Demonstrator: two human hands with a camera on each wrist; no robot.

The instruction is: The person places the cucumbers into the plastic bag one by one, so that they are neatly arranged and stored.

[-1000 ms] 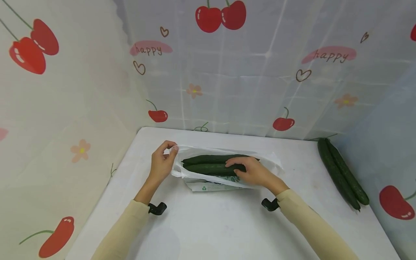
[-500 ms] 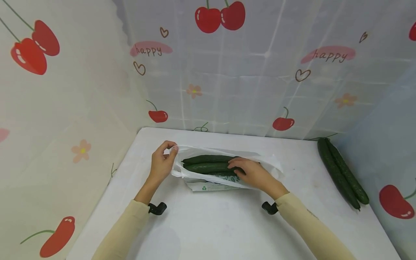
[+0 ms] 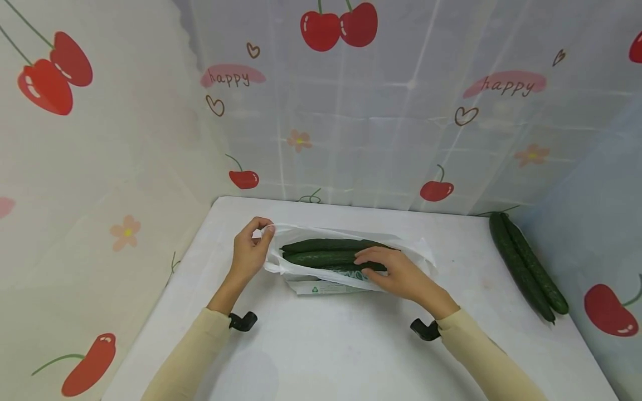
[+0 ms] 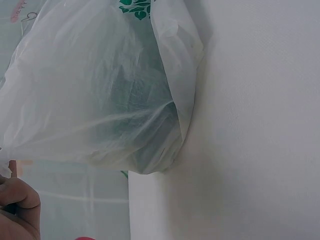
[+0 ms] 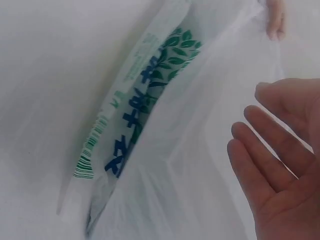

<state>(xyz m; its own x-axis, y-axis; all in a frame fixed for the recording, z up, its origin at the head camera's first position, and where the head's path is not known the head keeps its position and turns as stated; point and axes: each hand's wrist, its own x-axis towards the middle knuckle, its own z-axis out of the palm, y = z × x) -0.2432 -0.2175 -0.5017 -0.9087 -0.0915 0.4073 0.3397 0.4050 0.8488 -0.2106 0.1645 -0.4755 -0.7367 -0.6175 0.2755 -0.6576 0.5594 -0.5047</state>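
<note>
The left hand (image 3: 249,250) pinches the plastic bag (image 3: 333,287); the right hand (image 3: 401,274), loosely open, perhaps touches the cucumbers (image 3: 318,259) inside. Bagging seems underway; next move probably needs the bag wide.

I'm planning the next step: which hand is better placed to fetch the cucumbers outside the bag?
Likely the right hand: gripping nothing, it's nearer those cucumbers; the left hand pinches the bag.
</note>
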